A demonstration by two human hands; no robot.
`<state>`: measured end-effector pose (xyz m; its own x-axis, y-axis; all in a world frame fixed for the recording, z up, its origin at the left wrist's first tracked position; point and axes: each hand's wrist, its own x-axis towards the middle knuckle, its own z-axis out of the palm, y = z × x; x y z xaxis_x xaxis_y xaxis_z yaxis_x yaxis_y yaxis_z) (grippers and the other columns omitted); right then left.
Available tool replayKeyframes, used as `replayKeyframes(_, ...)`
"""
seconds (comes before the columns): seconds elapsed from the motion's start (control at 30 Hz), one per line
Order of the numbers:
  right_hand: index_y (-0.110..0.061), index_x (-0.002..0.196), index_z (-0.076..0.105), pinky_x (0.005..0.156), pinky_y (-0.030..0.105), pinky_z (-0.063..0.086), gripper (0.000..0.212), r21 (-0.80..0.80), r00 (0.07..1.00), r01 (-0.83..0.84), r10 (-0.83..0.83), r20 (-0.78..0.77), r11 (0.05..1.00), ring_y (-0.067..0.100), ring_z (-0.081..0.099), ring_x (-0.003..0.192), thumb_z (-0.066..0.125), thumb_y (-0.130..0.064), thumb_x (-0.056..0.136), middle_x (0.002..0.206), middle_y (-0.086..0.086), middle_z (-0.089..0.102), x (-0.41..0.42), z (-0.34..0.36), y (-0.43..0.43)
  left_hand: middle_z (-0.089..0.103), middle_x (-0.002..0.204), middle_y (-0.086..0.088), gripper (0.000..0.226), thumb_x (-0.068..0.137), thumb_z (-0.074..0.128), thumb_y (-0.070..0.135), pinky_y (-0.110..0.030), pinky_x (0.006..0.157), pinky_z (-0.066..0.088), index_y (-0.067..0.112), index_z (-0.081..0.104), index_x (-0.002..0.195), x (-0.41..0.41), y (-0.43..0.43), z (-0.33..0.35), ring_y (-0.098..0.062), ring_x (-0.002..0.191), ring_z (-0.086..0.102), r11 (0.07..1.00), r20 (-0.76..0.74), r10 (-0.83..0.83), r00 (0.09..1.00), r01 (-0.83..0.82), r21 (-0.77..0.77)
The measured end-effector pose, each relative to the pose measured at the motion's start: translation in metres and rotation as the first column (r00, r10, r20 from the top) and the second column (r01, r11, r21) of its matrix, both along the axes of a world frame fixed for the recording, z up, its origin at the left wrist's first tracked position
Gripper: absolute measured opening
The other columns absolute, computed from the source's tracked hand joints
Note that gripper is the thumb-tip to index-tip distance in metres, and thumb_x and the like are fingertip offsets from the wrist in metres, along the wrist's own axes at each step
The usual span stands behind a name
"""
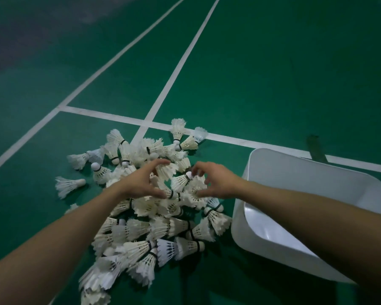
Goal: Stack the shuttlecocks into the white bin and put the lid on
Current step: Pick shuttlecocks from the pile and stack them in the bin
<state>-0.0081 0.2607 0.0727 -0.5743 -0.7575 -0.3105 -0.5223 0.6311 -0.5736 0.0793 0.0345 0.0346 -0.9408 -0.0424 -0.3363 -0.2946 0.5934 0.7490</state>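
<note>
Green court floor [262, 73] with white lines [176, 71] lies under a heap of shuttlecocks [158, 225] below my hands. My left hand [141, 183] is spread wide over it, gripping nothing; my right hand [213, 183] pinches one shuttlecock [180, 180] by its cork. To the right of that hand sits the white bin [295, 172], uncovered.

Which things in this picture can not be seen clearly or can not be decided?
- Lid: none shows in the head view.
- White bin: the right forearm crosses its near side, hiding part of the inside.
- Right hand: fingertips touch a shuttlecock, but a closed grip cannot be confirmed.
- Left hand: spread over the pile, hiding shuttlecocks beneath.
- Pile's bottom edge: blurred, cut off.
</note>
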Motion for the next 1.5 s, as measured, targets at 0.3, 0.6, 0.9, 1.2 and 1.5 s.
replayKeyframes(0.3, -0.043, 0.147, 0.016, 0.105, 0.04, 0.042, 0.108, 0.226, 0.997, -0.055, 0.065, -0.036, 0.973, 0.029, 0.041, 0.132, 0.086, -0.036, 0.065, 0.157, 0.004, 0.014, 0.004, -0.05, -0.017, 0.032, 0.15, 0.009, 0.092, 0.065, 0.086, 0.023, -0.034, 0.105, 0.033, 0.044, 0.034, 0.138, 0.002, 0.005, -0.023, -0.01, 0.129, 0.033, 0.998, -0.042, 0.047, 0.998, -0.045, 0.046)
replayKeyframes(0.6, -0.023, 0.128, 0.048, 0.087, 0.038, 0.053, 0.059, 0.277, 0.985, 0.102, -0.058, -0.162, 0.956, 0.024, 0.057, 0.101, 0.073, -0.005, 0.077, 0.121, 0.007, 0.055, -0.011, -0.073, -0.033, 0.042, 0.138, 0.008, 0.085, 0.065, 0.086, 0.024, -0.043, 0.106, 0.04, 0.043, 0.041, 0.135, 0.001, -0.005, -0.038, -0.017, 0.125, 0.044, 0.993, -0.054, 0.04, 0.998, -0.033, 0.112)
replayKeyframes(0.9, -0.017, 0.11, 0.067, 0.07, 0.026, 0.046, 0.03, 0.192, 0.99, 0.06, -0.035, -0.135, 0.98, 0.014, 0.055, 0.08, 0.071, -0.016, 0.08, 0.085, -0.003, 0.056, -0.004, -0.029, -0.007, 0.035, 0.131, 0.017, 0.085, 0.067, 0.085, 0.022, -0.032, 0.101, 0.036, 0.044, 0.038, 0.135, 0.016, 0.003, -0.01, -0.011, 0.123, 0.038, 0.997, -0.078, 0.027, 0.997, -0.02, 0.079)
replayKeyframes(1.2, -0.011, 0.099, 0.076, 0.059, 0.015, 0.038, 0.044, -0.117, 0.948, 0.253, -0.27, -0.169, 0.96, 0.0, 0.052, 0.064, 0.084, -0.039, 0.067, 0.087, -0.002, 0.071, 0.006, 0.071, 0.039, 0.044, 0.129, 0.0, 0.087, 0.065, 0.085, 0.021, -0.044, 0.088, 0.055, 0.052, 0.039, 0.132, 0.019, 0.03, 0.064, -0.02, 0.102, 0.058, 0.995, -0.122, -0.002, 0.992, 0.014, 0.097)
replayKeyframes(1.5, -0.014, 0.11, 0.068, 0.066, 0.017, 0.045, 0.051, -0.273, 0.912, 0.367, -0.402, -0.085, 0.889, 0.012, 0.058, 0.077, 0.089, -0.014, 0.063, 0.094, -0.001, 0.061, -0.007, 0.123, 0.102, 0.042, 0.124, 0.004, 0.088, 0.066, 0.083, 0.01, -0.023, 0.071, 0.057, 0.051, 0.04, 0.131, 0.011, 0.089, 0.146, -0.016, 0.097, 0.06, 0.977, -0.15, -0.108, 0.983, 0.133, 0.17)
